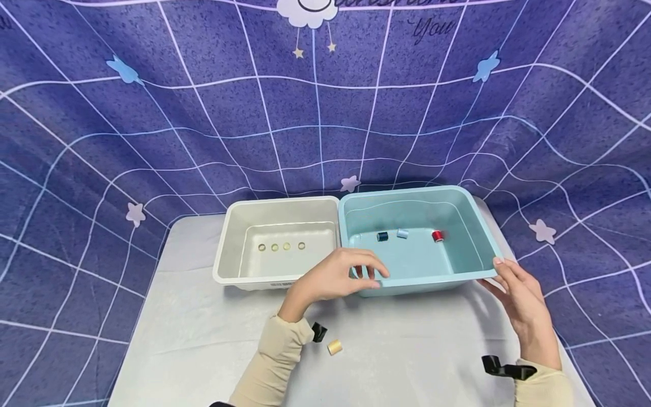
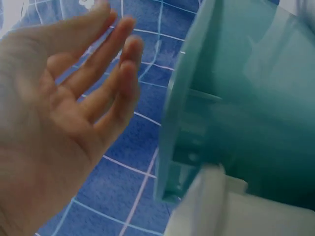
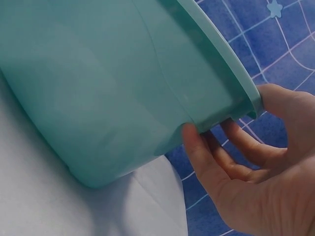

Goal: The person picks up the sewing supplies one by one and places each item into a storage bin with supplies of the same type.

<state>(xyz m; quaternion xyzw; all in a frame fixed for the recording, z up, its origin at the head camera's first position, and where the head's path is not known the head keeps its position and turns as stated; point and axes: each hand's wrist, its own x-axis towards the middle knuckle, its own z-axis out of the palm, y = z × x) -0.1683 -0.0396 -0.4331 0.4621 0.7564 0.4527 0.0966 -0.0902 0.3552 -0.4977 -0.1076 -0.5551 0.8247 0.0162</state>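
Observation:
A light teal plastic tub (image 1: 442,278) stands on the table, holding a dark blue thread spool (image 1: 382,237), a light blue spool (image 1: 402,233) and a red spool (image 1: 438,236). My right hand (image 1: 526,302) grips its near right corner, thumb against the rim and fingers beneath, as the right wrist view also shows. Near the tub's front left corner hovers my left hand (image 1: 338,276), fingers loosely bent and nothing between them. In the left wrist view, a gap separates that hand (image 2: 74,113) from the teal wall. A yellow spool (image 1: 334,347) lies on the table near the left forearm.
Beside the teal tub, on its left, stands a white tub (image 1: 282,199) with several small rings (image 1: 274,247) in a row. A white cloth covers the table (image 1: 193,316). Behind and around hangs a purple-blue grid-patterned curtain (image 1: 346,107).

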